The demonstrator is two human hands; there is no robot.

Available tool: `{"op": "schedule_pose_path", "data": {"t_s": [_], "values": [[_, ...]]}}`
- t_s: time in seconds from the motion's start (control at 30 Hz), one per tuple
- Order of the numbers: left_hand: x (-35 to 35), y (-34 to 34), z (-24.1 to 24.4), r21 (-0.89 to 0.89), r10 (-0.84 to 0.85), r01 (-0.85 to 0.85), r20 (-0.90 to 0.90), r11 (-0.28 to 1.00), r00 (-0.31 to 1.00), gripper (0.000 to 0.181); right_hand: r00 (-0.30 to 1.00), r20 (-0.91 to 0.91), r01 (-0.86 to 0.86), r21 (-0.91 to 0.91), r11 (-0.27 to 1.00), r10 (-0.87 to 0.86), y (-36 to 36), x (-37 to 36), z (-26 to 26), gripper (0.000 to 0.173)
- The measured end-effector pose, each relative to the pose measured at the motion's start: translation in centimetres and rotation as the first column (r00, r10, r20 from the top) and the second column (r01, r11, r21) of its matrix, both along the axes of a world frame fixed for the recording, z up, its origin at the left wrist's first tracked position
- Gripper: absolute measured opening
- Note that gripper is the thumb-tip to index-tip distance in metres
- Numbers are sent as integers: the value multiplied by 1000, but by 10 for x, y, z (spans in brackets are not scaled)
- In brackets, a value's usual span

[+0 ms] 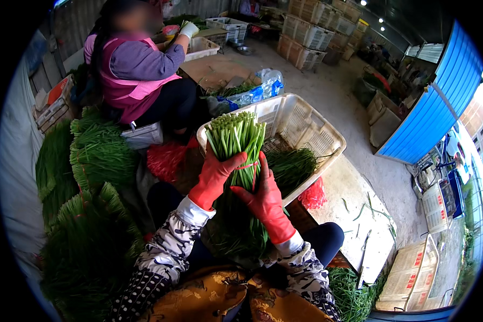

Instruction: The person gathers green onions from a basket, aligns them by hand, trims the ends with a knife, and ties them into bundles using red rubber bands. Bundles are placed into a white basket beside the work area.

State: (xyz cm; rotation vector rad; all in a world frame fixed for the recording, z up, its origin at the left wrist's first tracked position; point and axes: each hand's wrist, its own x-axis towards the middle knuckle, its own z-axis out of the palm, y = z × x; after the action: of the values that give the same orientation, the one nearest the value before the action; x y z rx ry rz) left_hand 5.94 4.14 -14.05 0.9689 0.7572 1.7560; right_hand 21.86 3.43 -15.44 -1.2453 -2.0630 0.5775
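Note:
Before me stands a thick bundle of green chive-like stalks (pixel 236 135), cut ends up and leaves hanging down between my knees. My left hand (pixel 216 179), in a red rubber glove, clasps its left side with the thumb across the front. On the opposite side my right hand (pixel 267 203), gloved alike, grips the stalks with fingers and thumb. A thin red tie (pixel 247 165) crosses the bundle between both hands, its tail hanging downward. Just behind sits a worn white plastic crate (pixel 306 116) with loose green leaves (pixel 294 165) in it.
Stacked green bundles (pixel 100 149) fill the left side. A co-worker (pixel 141 72) sits at far left, holding greens. At right a board (pixel 346 201) bears a long knife (pixel 363 257) and leaf scraps. Red plastic strands (pixel 167 161) lie at left; crates (pixel 306 36) stand behind.

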Motion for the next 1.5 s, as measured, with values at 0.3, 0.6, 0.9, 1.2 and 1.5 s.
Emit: {"op": "schedule_pose_path", "data": {"t_s": [0.3, 0.6, 0.9, 1.2, 1.5], "values": [[-5, -5, -10, 1, -9, 9, 12, 1000, 1000, 72, 959, -220, -169, 63, 984, 179, 34, 20, 61, 99], [-32, 36, -117, 208, -563, 527, 406, 824, 720, 19, 876, -45, -461, 214, 861, 480, 39, -61, 75, 99], [-9, -27, -13, 5, -178, 178, 59, 984, 982, 81, 919, -274, -122, 482, 867, 282, 49, -35, 95, 70], [7, -23, -23, -30, -262, 262, -12, 965, 965, 85, 964, -112, -190, 342, 920, 241, 60, -45, 64, 51], [-2, -20, -38, -58, -239, 241, 36, 969, 970, 73, 964, -27, -232, 404, 885, 265, 5, 16, 75, 27]]}}
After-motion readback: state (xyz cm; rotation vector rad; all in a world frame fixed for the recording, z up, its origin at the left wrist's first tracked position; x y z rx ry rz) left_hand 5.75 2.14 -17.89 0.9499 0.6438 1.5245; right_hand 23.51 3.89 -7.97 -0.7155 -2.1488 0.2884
